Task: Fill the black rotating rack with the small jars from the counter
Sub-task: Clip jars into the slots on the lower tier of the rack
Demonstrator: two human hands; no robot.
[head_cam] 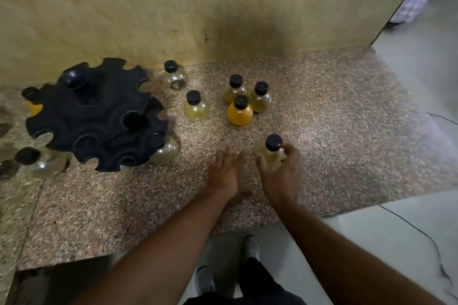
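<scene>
The speckled pink-and-brown polished stone counter [334, 111] spreads under both hands. Well to the left of the left fingers stands the black plastic rotating rack [99, 116], two stacked discs with scalloped notches round their rims. Most notches look open, though a few already hold jars. One of these, a round clear jar with olive contents [165, 152], hangs in the lower tier on the side nearest those fingers.

The left hand [225, 172] lies low over the stone with its fingers [229, 156] straight and close together, holding nothing (whether they press on the counter I cannot tell). Just right of it, the right hand [281, 176] curls fingers [290, 150] and thumb round the bulb of a small round-bellied clear jar with pale yellow contents and a black screw cap [270, 150]. This jar is on, or barely off, the counter.

Beyond the right fingertips sits a tight cluster of three jars [260, 101], the nearest an orange-filled jar [240, 114]. Beyond the left fingertips a pale yellow jar [196, 109] stands alone.

The jars look light, stiff and smooth, likely glass or hard plastic, so they are probably slippery and perhaps breakable. The bulb gives the surest hold. The narrow neck under the cap should be what slides into a notch, so fingers are best kept off it.
</scene>
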